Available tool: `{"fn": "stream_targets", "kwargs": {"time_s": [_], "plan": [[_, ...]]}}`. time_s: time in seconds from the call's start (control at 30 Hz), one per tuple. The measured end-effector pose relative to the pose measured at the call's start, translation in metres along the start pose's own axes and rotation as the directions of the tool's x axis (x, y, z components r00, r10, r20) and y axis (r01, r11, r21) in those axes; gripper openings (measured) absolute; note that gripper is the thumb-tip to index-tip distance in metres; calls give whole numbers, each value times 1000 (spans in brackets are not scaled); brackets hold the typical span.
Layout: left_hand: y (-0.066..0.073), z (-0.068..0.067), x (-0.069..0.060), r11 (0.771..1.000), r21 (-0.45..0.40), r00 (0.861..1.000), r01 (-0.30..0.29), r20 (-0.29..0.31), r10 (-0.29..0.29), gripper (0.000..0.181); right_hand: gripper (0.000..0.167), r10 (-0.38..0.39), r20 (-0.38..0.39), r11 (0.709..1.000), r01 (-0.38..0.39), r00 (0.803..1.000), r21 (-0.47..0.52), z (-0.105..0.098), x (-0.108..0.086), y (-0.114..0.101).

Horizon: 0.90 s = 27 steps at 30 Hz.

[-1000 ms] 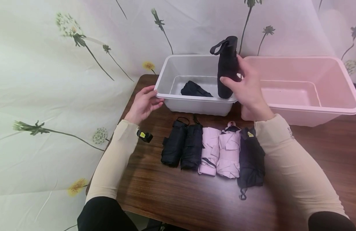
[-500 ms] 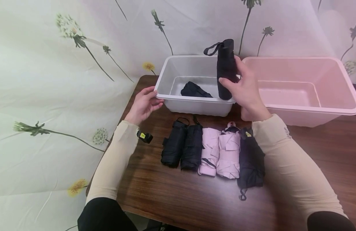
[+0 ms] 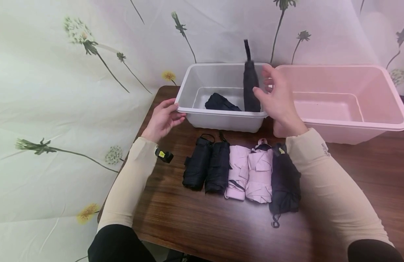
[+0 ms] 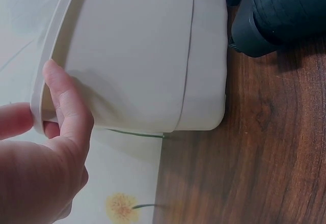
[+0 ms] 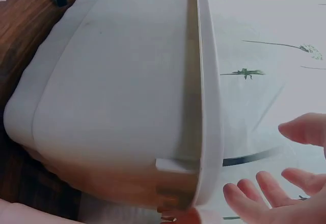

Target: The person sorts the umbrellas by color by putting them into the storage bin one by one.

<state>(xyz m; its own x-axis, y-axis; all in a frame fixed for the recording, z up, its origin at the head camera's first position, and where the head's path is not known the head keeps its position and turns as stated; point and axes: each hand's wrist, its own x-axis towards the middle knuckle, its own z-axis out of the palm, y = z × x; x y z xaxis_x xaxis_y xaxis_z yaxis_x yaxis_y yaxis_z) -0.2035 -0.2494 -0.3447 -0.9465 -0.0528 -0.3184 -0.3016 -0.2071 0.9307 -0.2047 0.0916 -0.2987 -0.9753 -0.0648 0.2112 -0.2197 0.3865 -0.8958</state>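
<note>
In the head view my left hand (image 3: 164, 118) pinches the left front corner of the white bin's rim; the left wrist view shows thumb and fingers on either side of that rim. The white bin (image 3: 221, 120) has a dark folded umbrella (image 3: 220, 102) lying on its floor. A second black folded umbrella (image 3: 251, 85) stands upright inside at the right end, blurred, its strap pointing up. Beside it my right hand (image 3: 280, 96) is spread, fingers apart from the umbrella, over the bin's right edge. The right wrist view shows the parted fingers holding nothing.
A pink bin (image 3: 346, 131) stands to the right of the white one. In front lies a row of folded umbrellas: two black (image 3: 198, 163), two pink (image 3: 259, 174) and a dark one (image 3: 285, 182) under my right forearm. A floral cloth hangs behind the wooden table (image 3: 195, 222).
My right hand held the black umbrella above the white bin's right end and moved slightly left, then let go. The umbrella has dropped lower into the bin. The left hand has stayed put.
</note>
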Motion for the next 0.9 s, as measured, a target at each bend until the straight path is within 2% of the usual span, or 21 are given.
{"fn": "stream_targets", "kwargs": {"time_s": [0.13, 0.23, 0.33, 0.47, 0.9], "plan": [[0, 1, 0, 1000, -5, 1000, 3, 5, -3, 40, 53, 3, -2, 1000, -3, 1000, -3, 1, -3, 1], [0, 1, 0, 1000, -4, 1000, 4, 9, -4, 41, 50, 62, 6, 997, -62, 998, 41, 0, -7, 0], [-1, 1, 0, 1000, -8, 1000, 3, 8, -3, 41, 48, 68, 7, 997, -69, 998, 41, -4, -11, -1], [-1, 0, 1, 1000, -3, 1000, 6, 13, -6, 42, 45, -9, -11, 999, 8, 1000, -31, -15, -16, -3], [-2, 1, 3, 998, -61, 1000, 4, 25, -2, 32, 44, -12, -89, 998, 6, 996, -69, -56, -46, -19]]}}
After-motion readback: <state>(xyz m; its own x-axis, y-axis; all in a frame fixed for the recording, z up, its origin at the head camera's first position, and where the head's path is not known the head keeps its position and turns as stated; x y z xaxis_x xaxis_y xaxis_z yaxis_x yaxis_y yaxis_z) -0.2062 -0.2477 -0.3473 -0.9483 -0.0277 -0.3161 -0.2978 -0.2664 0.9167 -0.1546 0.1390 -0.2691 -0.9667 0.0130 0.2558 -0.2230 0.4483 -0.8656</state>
